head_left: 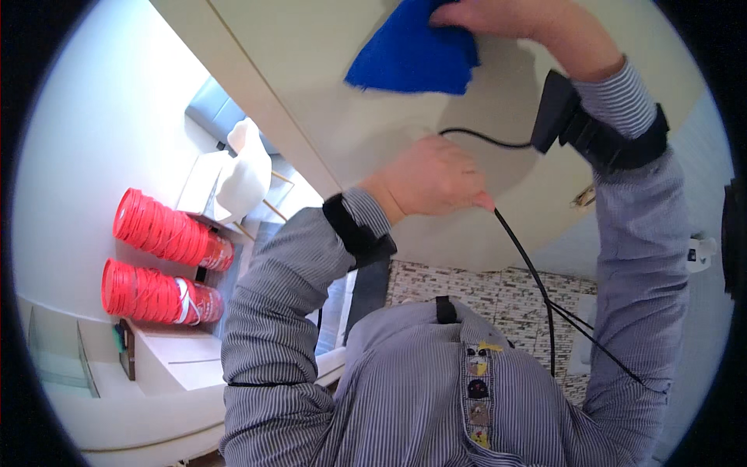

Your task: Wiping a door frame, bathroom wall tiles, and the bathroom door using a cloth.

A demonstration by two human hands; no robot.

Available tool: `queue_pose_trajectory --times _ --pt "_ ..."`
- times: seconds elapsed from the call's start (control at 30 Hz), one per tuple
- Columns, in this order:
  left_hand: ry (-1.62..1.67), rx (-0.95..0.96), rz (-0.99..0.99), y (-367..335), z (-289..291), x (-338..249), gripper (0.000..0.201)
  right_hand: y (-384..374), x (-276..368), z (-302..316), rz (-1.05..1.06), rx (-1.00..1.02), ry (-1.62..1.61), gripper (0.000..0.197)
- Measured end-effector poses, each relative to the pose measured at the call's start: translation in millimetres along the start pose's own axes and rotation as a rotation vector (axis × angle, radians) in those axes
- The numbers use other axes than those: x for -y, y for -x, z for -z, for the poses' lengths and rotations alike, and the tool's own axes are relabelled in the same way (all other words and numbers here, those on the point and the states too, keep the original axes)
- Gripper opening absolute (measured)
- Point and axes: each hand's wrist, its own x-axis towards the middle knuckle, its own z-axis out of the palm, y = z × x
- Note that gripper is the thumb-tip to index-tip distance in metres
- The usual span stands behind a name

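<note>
Near the top edge, my right hand (498, 17) grips a blue cloth (416, 54) and holds it against a cream-coloured door panel (311, 54). Part of that hand is cut off by the picture's edge. Below it, my left hand (432, 177) is closed around a black cable (517, 245). From the left hand, one length of cable loops to a black device (554, 109) strapped at my right wrist. The other runs down and splits in front of my body. A black band (354, 229) circles my left wrist.
Two stacks of red buckets (159, 226) lie to the left, beyond the panel's edge. Behind them are a white chair (243, 179) and a grey-blue sofa (222, 113). A metal handle (583, 196) sits on the panel's right. Mosaic tile flooring (436, 284) shows below.
</note>
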Motion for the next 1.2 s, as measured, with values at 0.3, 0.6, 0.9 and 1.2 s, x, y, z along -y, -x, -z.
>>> queue_pose_trajectory --times 0.3,0.6,0.9,1.2 --pt "0.240 -0.407 -0.066 -25 26 -42 0.028 24 2 17 -0.116 0.078 -0.175 0.030" --pt "-0.354 -0.638 0.262 -21 78 18 0.046 40 5 12 -0.008 -0.145 0.007 0.033" --pt "-0.055 -0.633 0.395 -12 75 46 0.053 50 13 11 -0.196 -0.150 -0.214 0.033" --pt "0.049 -0.565 0.308 -5 95 53 0.049 52 16 -6 -0.231 -0.019 -0.588 0.055"
